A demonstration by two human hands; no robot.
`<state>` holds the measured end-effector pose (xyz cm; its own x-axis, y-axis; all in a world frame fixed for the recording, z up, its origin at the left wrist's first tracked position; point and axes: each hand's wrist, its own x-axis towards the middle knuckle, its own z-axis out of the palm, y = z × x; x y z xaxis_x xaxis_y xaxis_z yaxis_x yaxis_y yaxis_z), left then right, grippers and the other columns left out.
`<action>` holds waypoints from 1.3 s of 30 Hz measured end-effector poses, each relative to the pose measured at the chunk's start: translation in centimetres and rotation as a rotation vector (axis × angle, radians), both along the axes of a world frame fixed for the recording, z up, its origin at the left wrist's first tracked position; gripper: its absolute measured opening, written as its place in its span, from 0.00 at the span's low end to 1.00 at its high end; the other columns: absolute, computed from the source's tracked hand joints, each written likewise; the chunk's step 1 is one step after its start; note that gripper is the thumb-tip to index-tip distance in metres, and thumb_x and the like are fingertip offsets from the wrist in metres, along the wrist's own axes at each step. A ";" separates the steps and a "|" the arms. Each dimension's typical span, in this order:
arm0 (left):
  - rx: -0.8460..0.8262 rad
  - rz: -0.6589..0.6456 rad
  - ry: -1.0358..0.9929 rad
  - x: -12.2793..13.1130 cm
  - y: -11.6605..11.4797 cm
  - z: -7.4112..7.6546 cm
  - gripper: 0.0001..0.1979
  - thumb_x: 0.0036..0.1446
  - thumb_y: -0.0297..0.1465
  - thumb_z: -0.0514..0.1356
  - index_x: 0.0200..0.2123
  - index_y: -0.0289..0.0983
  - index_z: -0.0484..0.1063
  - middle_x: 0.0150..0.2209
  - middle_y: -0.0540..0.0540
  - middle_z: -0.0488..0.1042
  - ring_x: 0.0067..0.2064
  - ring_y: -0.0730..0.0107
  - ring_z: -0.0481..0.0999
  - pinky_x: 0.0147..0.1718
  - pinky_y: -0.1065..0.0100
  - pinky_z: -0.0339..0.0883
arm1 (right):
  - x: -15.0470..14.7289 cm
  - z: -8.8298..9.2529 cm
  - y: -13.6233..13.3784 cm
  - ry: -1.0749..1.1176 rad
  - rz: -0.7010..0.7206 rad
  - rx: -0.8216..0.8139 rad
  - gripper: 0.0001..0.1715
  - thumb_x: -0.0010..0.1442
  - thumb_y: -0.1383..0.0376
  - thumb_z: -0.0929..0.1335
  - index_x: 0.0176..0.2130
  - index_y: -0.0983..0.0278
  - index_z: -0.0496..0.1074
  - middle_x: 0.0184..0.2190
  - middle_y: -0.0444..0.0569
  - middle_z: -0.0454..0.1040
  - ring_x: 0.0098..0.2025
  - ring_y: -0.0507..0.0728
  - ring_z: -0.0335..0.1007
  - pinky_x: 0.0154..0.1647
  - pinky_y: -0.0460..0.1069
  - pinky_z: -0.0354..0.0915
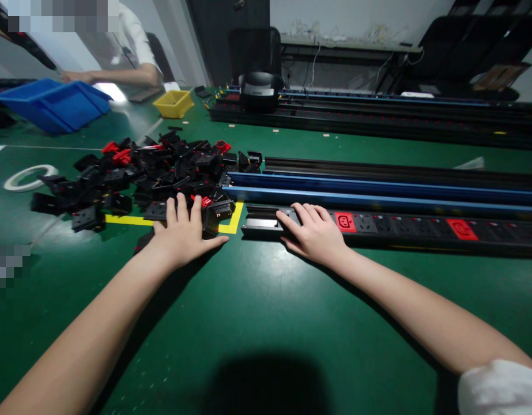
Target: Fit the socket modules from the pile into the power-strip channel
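Resting left hand (185,233) flat, fingers spreading apart, tips touching pile of black socket modules (131,173), laying right hand (315,233) on power strip (421,230), fingers loosely apart, gripping nothing, keeping little finger just beside red socket (344,222)

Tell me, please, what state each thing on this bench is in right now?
left hand, flat, palm down, fingers spread at the heap's edge
right hand, fingers resting on the strip's left end, not gripping
socket modules, loose in a heap
power strip, lying flat, sockets fitted, left end bare
blue rails, lying side by side
blue bin, tilted
yellow tray, upright
tape roll, lying flat
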<state>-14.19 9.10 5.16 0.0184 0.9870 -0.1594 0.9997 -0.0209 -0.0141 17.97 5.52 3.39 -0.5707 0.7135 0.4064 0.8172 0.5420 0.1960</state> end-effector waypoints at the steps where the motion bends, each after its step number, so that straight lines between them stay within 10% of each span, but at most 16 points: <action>1: 0.001 -0.015 -0.001 0.0 0.1 0.0 0.64 0.54 0.66 0.53 0.76 0.29 0.32 0.77 0.24 0.27 0.76 0.24 0.32 0.66 0.27 0.47 | 0.0 0.0 0.0 0.000 0.000 -0.001 0.30 0.71 0.53 0.65 0.67 0.61 0.68 0.60 0.66 0.72 0.58 0.70 0.69 0.60 0.62 0.59; 21: 0.199 -0.397 0.025 -2.2 0.3 1.9 0.39 0.59 0.49 0.61 0.69 0.39 0.62 0.73 0.30 0.55 0.74 0.34 0.50 0.66 0.35 0.46 | 0.1 -0.1 0.0 -0.006 -0.001 0.016 0.31 0.71 0.52 0.65 0.67 0.60 0.68 0.60 0.65 0.72 0.58 0.69 0.69 0.60 0.61 0.60; 39: 0.213 -0.421 -0.011 -1.9 0.6 2.5 0.30 0.60 0.45 0.62 0.62 0.37 0.70 0.67 0.30 0.66 0.70 0.33 0.58 0.63 0.39 0.49 | 0.1 -0.1 0.1 -0.011 -0.003 0.010 0.31 0.70 0.53 0.65 0.67 0.60 0.68 0.60 0.66 0.72 0.58 0.70 0.69 0.60 0.61 0.58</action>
